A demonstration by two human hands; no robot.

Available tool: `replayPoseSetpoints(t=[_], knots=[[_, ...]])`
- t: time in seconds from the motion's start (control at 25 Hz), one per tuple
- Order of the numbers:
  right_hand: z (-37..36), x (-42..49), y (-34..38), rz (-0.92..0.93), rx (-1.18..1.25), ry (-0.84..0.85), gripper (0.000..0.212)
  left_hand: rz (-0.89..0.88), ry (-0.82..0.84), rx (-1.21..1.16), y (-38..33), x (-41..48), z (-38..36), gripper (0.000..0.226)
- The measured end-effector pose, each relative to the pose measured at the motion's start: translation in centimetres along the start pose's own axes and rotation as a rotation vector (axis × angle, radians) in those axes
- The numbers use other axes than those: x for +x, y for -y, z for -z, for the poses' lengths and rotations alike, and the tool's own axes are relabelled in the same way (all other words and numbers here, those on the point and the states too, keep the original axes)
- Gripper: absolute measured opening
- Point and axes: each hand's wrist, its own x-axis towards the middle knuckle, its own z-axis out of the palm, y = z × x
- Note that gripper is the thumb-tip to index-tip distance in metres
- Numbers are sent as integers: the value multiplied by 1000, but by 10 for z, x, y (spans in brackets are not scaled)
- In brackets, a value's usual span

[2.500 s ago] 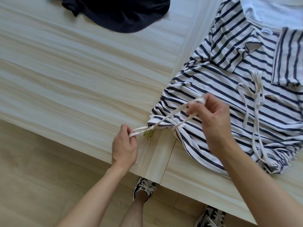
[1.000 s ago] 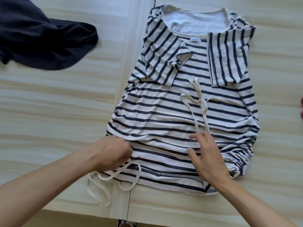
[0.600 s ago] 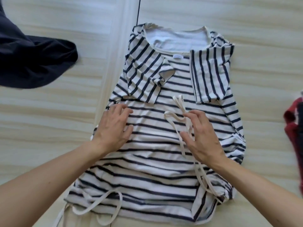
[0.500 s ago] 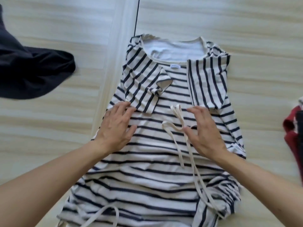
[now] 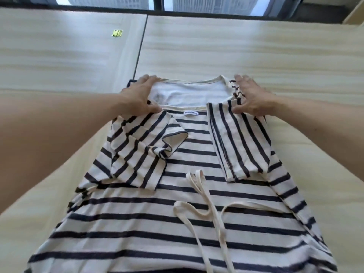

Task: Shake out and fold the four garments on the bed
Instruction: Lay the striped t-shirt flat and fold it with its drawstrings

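With the striped shirt [image 5: 137,233] flat on the bed [image 5: 256,52], sleeves [image 5: 242,142] folded in, your left hand [image 5: 137,97] and right hand [image 5: 253,98] lie open-fingered on its shoulders: pinch both evenly and fold toward the hem, keeping the drawstring [image 5: 199,186] inside.

pale wood-grain bed [image 5: 256,46] in two panels, dark-framed window [image 5: 158,3] beyond, bright daylight

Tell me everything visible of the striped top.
The striped top is cream knit with dark horizontal stripes, lying flat on the bed, neckline farthest from the camera. Both short sleeves are folded inward, the left one rumpled. A white label sits at the neckline; a cream drawstring loops across the body. The left hand and right hand rest on its shoulders.
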Motion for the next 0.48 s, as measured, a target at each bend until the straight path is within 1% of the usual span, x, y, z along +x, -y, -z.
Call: replayPoseSetpoints(t=[0.08,0.12,0.16,0.2,0.24,0.28,0.32,0.4,0.44,0.48], knots=[[5,-2,2,8,184,74,120,42,28,-69,4,2,0,116],[9,-5,7,-2,218,85,120,73,30,-122,3,2,1,113],[11,-10,13,-10,215,81,115,78,20,-147,-2,-1,3,100],[10,-16,20,-22,182,71,101,54,-2,-100,-7,-5,4,78],[10,-26,28,-27,132,55,81,28,-36,-8,-13,-15,8,54],[12,-38,37,-13,91,10,59,-15,-85,84,-19,-27,14,34],[15,-50,41,-2,80,-46,40,-63,-133,138,-24,-40,22,24],[28,-84,47,5,149,-123,11,-144,-179,90,-34,-74,43,18],[39,-106,49,21,196,-163,3,-189,-192,49,-38,-95,57,16],[50,-130,50,49,226,-200,7,-244,-204,29,-42,-118,73,14]])
